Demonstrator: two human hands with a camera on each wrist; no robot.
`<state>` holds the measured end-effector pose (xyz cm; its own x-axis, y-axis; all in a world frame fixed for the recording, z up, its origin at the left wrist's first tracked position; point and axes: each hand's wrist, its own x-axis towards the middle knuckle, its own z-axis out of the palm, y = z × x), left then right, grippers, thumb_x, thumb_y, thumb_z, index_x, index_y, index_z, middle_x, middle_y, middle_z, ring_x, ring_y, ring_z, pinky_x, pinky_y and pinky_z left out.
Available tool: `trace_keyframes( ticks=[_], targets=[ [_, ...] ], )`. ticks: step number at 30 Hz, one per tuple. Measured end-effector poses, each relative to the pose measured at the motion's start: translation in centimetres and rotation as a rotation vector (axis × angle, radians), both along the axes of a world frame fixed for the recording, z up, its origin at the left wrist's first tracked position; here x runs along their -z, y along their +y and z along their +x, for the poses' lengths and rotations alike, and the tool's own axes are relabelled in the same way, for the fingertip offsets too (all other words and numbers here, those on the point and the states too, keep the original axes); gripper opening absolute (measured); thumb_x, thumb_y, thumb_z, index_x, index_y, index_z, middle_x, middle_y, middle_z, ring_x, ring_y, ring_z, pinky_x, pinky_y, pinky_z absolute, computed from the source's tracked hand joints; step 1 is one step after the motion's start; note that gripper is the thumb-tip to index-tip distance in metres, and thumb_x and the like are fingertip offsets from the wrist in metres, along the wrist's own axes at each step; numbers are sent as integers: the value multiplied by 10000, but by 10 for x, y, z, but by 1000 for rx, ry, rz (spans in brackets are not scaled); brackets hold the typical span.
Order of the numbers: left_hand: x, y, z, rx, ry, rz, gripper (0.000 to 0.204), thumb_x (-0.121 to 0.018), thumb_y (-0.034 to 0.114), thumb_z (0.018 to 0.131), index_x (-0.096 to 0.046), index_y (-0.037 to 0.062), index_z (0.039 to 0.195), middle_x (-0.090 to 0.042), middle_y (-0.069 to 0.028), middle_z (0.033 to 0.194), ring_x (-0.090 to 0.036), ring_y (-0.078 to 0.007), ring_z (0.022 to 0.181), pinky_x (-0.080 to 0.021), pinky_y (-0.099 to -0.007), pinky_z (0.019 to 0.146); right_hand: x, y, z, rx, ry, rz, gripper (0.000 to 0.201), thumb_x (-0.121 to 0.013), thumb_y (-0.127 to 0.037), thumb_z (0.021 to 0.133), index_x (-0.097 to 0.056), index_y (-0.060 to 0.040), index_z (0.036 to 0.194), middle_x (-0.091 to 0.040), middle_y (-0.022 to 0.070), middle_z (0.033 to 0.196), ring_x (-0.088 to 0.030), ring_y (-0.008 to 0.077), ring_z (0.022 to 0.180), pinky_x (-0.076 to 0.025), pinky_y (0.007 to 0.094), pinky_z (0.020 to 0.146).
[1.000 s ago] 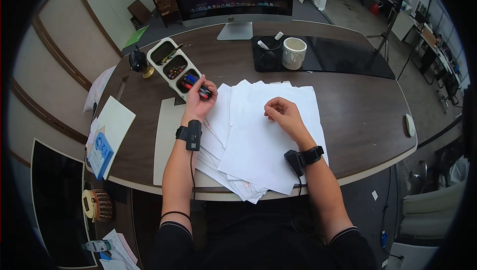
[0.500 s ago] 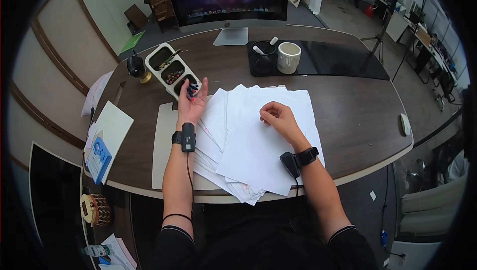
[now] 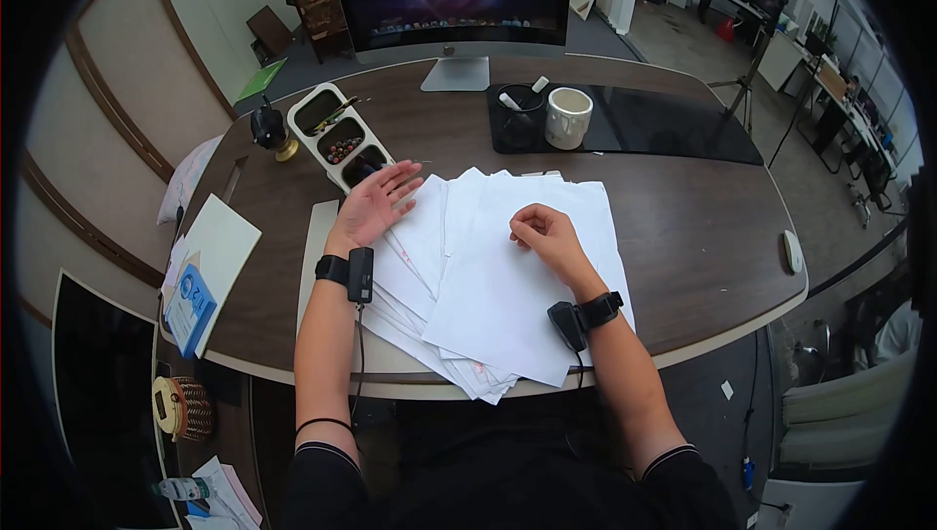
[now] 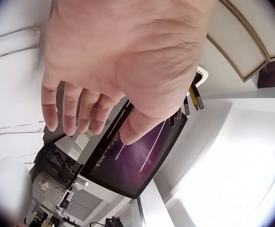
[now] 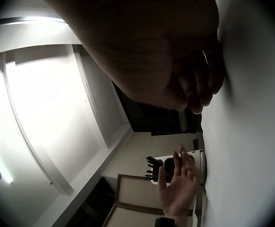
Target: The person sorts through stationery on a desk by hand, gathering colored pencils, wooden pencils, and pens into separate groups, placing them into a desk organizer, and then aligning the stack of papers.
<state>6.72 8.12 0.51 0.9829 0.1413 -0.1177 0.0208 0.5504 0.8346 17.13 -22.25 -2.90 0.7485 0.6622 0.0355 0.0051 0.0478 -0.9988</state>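
While the left hand [image 3: 374, 203] lies fingers apart by the organizer [image 3: 340, 136], the right hand [image 3: 543, 233] seemingly curls empty on papers [image 3: 508, 286].

Dark wood counter [image 3: 683, 227], rounded corners, pale edge. On it: fanned stack of white papers [image 3: 508, 276] at front centre, overhanging near edge. White three-compartment pen tray [image 3: 337, 135] at back left, just beside papers. Small black figurine [image 3: 268, 128] left of tray. Monitor stand [image 3: 455, 72] at back centre. Black mat [image 3: 664, 125] at back right, carrying black mesh cup [image 3: 517, 110] and white mug [image 3: 568, 117]. Mouse [image 3: 793, 251] near right edge. Cream board [image 3: 314, 266] under papers' left side. Pale booklet [image 3: 217, 247] at left edge.
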Motion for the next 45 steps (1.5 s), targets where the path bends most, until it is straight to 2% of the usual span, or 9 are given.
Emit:
trace_keyframes(
  ticks=[13,16,21,28,30,32,35,38,45],
  targets=[
    [-10,-12,-7,-12,10,-6,396,-539,265,967,-535,59,1306,-552,-109,1355,-535,-222,1220,-447,-343,953,2,0,2,-16,18,-24,134,-643,-132,917,-632,-4,956,-656,34,842,-624,98,781,-498,227,705],
    [-13,-11,-13,-39,1,200,365,-577,238,956,-552,53,1270,-604,-122,1264,-591,-215,1140,-481,-326,907,5,0,3,-30,18,-37,130,-640,-127,918,-634,-5,961,-659,38,849,-627,104,784,-501,230,715],
    [-47,-34,-60,-48,68,483,299,-598,217,954,-593,17,1175,-658,-99,1117,-651,-198,1018,-513,-320,866,-3,-3,5,-14,25,7,137,-635,-135,921,-637,-8,971,-667,52,846,-626,112,772,-502,245,710],
    [-26,-38,-165,-156,285,669,255,-603,185,953,-620,-21,1102,-681,-138,1010,-681,-183,908,-559,-294,773,-27,-41,28,184,6,246,159,-627,-153,930,-640,-10,998,-684,80,846,-637,130,747,-520,260,695],
    [-14,-40,-191,-217,482,663,265,-611,214,954,-651,-40,1012,-698,-145,877,-699,-195,748,-579,-295,671,-42,-71,28,374,-67,73,169,-621,-137,926,-647,11,1004,-687,84,850,-650,133,749,-533,258,693],
    [0,-47,-209,-167,622,659,314,-616,247,954,-664,-62,929,-689,-150,753,-686,-203,614,-582,-296,579,-39,-101,28,526,-224,-152,238,-627,-179,903,-670,43,978,-705,138,850,-684,206,761,-542,304,703],
    [3,-59,-211,-83,709,597,390,-608,295,960,-651,-87,891,-686,-168,737,-686,-214,596,-583,-300,550,-51,-127,6,534,-389,-807,324,-648,-251,858,-688,58,947,-704,200,852,-696,299,798,-540,363,740],
    [2,-65,-198,-94,670,600,413,-606,312,961,-644,-93,888,-689,-174,753,-696,-222,623,-586,-296,568,-30,-125,3,411,-297,-898,384,-666,-308,818,-700,55,935,-692,238,850,-686,355,813,-529,404,759],
    [25,-70,-164,-242,479,590,324,-644,170,930,-585,-118,1066,-691,-146,859,-701,-211,698,-604,-297,611,-33,-105,4,299,-278,-743,417,-670,-230,808,-633,61,1103,-678,239,1010,-681,330,878,-527,397,784]
  ],
)
